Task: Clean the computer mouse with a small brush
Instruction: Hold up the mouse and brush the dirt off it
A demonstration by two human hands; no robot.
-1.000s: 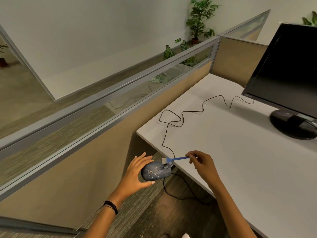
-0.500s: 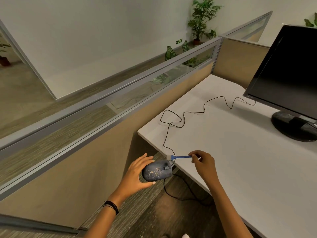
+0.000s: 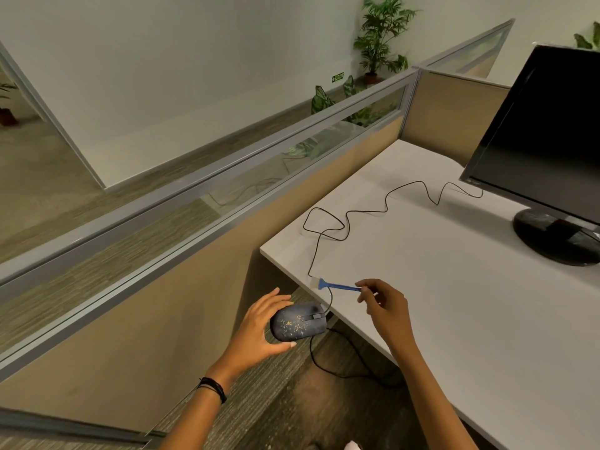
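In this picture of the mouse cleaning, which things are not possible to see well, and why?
All in the head view:
Underside of the mouse: hidden by its own body and the left hand holding it.
Rear end of the brush: covered by the pinching right hand.
Far end of the cable: goes behind the monitor.
Monitor: right part cut off by the picture edge.
Bristles: too small and pale to judge.

There's one sign to read: a small green sign [image 3: 338, 77] low on the far wall [image 3: 194, 76] says EXIT, with an arrow beside it. The mark on the monitor [image 3: 552, 141] bezel is too tiny to read.
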